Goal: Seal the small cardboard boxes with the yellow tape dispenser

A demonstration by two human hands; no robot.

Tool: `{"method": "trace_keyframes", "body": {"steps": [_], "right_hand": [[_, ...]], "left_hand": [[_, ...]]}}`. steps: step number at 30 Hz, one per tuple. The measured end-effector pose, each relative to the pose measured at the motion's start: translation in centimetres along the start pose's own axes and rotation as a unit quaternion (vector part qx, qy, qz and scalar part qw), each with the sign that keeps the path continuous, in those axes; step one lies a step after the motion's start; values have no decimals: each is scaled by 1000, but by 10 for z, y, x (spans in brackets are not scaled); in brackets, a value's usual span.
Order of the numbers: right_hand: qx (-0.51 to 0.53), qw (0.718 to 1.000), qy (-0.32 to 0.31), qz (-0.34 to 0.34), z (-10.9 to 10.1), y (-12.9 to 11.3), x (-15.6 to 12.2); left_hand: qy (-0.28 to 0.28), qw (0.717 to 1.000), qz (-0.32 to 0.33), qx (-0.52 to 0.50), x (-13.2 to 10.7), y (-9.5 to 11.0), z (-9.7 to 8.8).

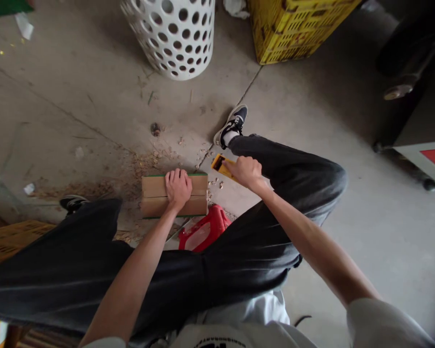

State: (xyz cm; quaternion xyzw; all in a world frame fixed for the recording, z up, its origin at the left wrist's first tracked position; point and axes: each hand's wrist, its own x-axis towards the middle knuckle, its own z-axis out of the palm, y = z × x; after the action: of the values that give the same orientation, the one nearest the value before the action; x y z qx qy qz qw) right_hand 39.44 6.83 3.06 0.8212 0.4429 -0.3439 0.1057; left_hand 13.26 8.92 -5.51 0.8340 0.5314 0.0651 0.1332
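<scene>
The left hand [177,188] lies spread and pressing down on the middle of a tan wooden block [155,195], which has green edges and sits low between the knees, its long axis running crosswise to the person. The right hand [247,173] is closed around a yellow tool [221,166], just beside the block's right end and nearer that end than the left hand. Wood shavings [141,166] litter the concrete floor [94,96] around it, and a red stool [203,229] stands just behind. Neither block nor tool shows readable writing.
</scene>
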Motion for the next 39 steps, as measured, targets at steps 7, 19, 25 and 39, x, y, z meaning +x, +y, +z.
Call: {"method": "trace_keyframes", "body": {"steps": [7,19,25,39], "right_hand": [[275,959,65,-25,-7,-23,-20],[134,989,55,-8,14,-57,-32],[85,994,38,-53,61,-98,-55],[321,919,79,-212,44,-172,-41]], "left_hand": [[46,995,16,-82,-1,-8,-18],[-95,795,-490,-345,-98,-89,-46],[44,831,-469,-297,-65,-121,-64],[168,927,-335,20,37,-169,-38]]}}
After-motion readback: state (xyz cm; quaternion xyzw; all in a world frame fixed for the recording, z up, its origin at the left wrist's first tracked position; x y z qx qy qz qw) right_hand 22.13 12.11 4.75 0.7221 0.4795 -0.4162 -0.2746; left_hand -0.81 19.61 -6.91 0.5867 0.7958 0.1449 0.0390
